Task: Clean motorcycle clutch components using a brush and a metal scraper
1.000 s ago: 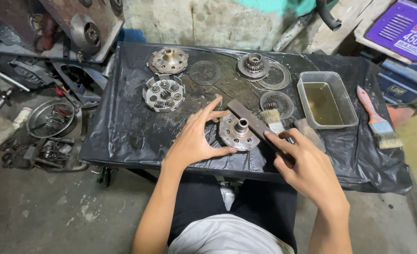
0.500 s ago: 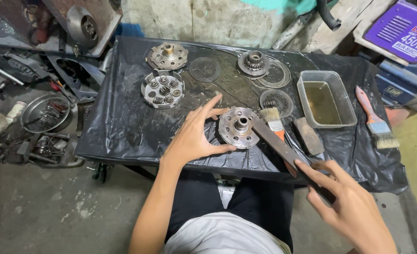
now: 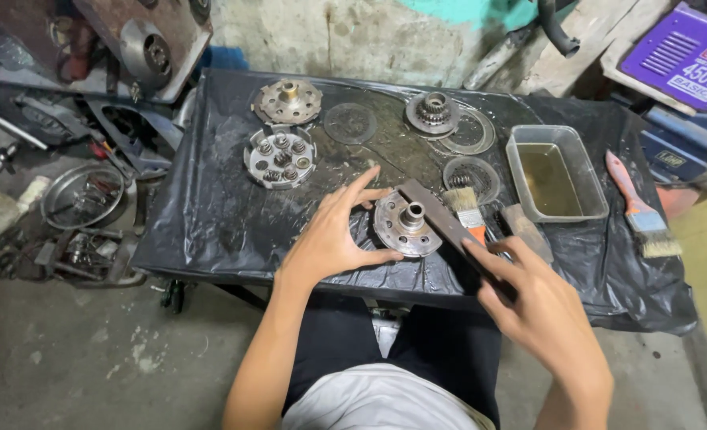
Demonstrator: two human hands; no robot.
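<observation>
My left hand (image 3: pixel 329 239) is bracing the round hub (image 3: pixel 405 225) with fingers spread — my right hand (image 3: pixel 540 306) is clamping the flat bar (image 3: pixel 449 231) laid across it.

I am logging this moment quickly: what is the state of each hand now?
Left hand: open, fingers spread around the round metal hub, steadying it.
Right hand: closed on the flat metal file, which lies across the hub.

The near end of the flat metal bar (image 3: pixel 441 223) sat buried under the right hand (image 3: pixel 540 310), so its grip was anyone's guess. The left hand (image 3: pixel 329 239) covered the hub's (image 3: pixel 405 227) left edge. The bar also hid part of the small brush (image 3: pixel 469 211). The purple box (image 3: pixel 680 52) got cut off at the top right corner.
</observation>
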